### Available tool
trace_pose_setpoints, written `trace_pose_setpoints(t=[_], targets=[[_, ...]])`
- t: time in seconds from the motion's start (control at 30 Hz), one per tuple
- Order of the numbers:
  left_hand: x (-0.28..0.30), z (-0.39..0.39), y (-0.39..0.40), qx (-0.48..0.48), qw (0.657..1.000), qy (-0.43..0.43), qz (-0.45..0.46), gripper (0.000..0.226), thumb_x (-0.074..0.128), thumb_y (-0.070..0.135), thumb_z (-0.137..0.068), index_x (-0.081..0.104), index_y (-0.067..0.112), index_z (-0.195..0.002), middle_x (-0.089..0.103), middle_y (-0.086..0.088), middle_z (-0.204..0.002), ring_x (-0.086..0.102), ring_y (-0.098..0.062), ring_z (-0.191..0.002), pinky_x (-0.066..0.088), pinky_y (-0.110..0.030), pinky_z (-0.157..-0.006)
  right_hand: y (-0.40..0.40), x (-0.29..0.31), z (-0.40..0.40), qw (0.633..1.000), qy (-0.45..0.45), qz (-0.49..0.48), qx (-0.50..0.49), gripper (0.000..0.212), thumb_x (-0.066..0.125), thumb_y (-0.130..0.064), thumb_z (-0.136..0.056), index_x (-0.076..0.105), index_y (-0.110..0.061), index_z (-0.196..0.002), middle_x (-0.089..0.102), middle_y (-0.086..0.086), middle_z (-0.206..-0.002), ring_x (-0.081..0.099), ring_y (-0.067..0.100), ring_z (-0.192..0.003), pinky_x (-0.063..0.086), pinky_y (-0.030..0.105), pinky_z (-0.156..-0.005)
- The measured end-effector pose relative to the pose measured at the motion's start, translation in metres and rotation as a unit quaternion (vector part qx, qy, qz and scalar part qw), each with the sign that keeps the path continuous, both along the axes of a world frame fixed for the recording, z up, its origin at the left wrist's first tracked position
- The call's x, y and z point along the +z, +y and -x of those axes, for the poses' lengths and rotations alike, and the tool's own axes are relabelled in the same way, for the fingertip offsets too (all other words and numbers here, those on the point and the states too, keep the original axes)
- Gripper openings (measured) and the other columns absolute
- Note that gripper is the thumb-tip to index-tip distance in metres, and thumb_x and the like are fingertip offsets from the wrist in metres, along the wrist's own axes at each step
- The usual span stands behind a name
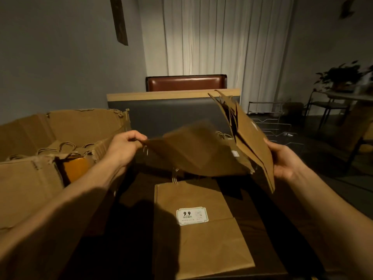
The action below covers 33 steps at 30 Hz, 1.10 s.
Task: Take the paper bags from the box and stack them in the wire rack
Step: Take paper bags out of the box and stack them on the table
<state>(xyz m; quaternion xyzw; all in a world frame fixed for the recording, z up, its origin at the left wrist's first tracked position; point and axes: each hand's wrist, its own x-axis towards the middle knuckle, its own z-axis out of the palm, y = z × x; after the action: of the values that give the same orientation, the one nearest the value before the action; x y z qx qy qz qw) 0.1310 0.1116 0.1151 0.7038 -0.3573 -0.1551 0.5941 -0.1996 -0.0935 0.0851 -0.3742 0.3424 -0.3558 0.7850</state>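
Paper bags everywhere: one blurred bag [193, 150] hangs mid-air by its corner, pinched in the left hand [125, 146], likely being passed across. The right hand [282, 160] grips a tilted sheaf of bags [248, 136], gathered for the wire rack [268, 120] beyond (dim, hard to read). Another labelled bag [199, 225] lies flat on the bench [131, 209]; more wait in the box [66, 126].

Dim café or restaurant seating area. Indicators: a padded booth bench [186, 82] behind a dark table [139, 219], a further table with chairs [331, 106] and potted plant [341, 75], long curtains [218, 37], and priced takeaway paper bags [201, 225].
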Motion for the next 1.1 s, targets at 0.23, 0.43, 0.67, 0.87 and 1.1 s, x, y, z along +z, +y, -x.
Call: trace_pose_setpoints(t=[0.23, 0.43, 0.67, 0.87, 1.1], targets=[[-0.025, 0.026, -0.009, 0.015, 0.980, 0.167, 0.103, 0.028, 0.057, -0.003, -0.094, 0.065, 0.020, -0.079, 0.068, -0.014, -0.102, 0.065, -0.022, -0.075, 0.054, -0.023, -0.050, 0.021, -0.036, -0.029, 0.997, 0.040, 0.005, 0.064, 0.043, 0.066, -0.021, -0.088, 0.060, -0.020, -0.130, 0.074, 0.014, -0.098, 0.068, 0.032, -0.093, 0.062, 0.049, -0.066], [-0.038, 0.046, -0.014, -0.017, 0.949, 0.270, 0.164, 0.017, 0.056, 0.014, -0.099, 0.068, 0.025, -0.102, 0.064, -0.007, -0.118, 0.066, -0.024, -0.093, 0.057, -0.033, -0.061, 0.041, -0.073, -0.061, 0.993, 0.039, 0.043, 0.104, 0.032, 0.060, -0.012, -0.097, 0.061, -0.013, -0.129, 0.073, 0.016, -0.116, 0.070, 0.031, -0.104, 0.058, 0.047, -0.085], [-0.041, 0.041, -0.001, -0.174, 0.935, 0.264, 0.160, 0.045, 0.059, 0.034, -0.093, 0.056, 0.018, -0.135, 0.068, -0.009, -0.124, 0.072, -0.018, -0.102, 0.060, -0.037, -0.079, 0.048, -0.052, -0.071, 0.979, -0.026, 0.203, 0.014, 0.038, 0.058, 0.002, -0.095, 0.057, -0.012, -0.130, 0.070, 0.017, -0.120, 0.070, 0.032, -0.106, 0.060, 0.045, -0.085], [-0.034, 0.055, 0.007, -0.167, 0.972, -0.009, 0.165, 0.052, 0.066, 0.005, -0.090, 0.045, 0.039, -0.124, 0.065, 0.009, -0.124, 0.064, -0.004, -0.113, 0.052, -0.019, -0.090, 0.067, -0.026, -0.069, 0.923, 0.047, 0.379, 0.045, 0.040, 0.059, 0.000, -0.095, 0.052, -0.025, -0.126, 0.070, -0.001, -0.118, 0.068, 0.013, -0.109, 0.057, 0.028, -0.089], [-0.036, 0.069, 0.027, -0.169, 0.973, 0.024, 0.152, 0.061, 0.069, -0.003, -0.086, 0.044, 0.022, -0.135, 0.069, 0.001, -0.120, 0.068, -0.012, -0.109, 0.056, -0.028, -0.087, 0.079, -0.012, -0.045, 0.926, 0.056, 0.370, 0.041, 0.055, 0.063, 0.005, -0.090, 0.051, -0.030, -0.132, 0.070, -0.001, -0.118, 0.070, 0.015, -0.107, 0.059, 0.032, -0.085]])
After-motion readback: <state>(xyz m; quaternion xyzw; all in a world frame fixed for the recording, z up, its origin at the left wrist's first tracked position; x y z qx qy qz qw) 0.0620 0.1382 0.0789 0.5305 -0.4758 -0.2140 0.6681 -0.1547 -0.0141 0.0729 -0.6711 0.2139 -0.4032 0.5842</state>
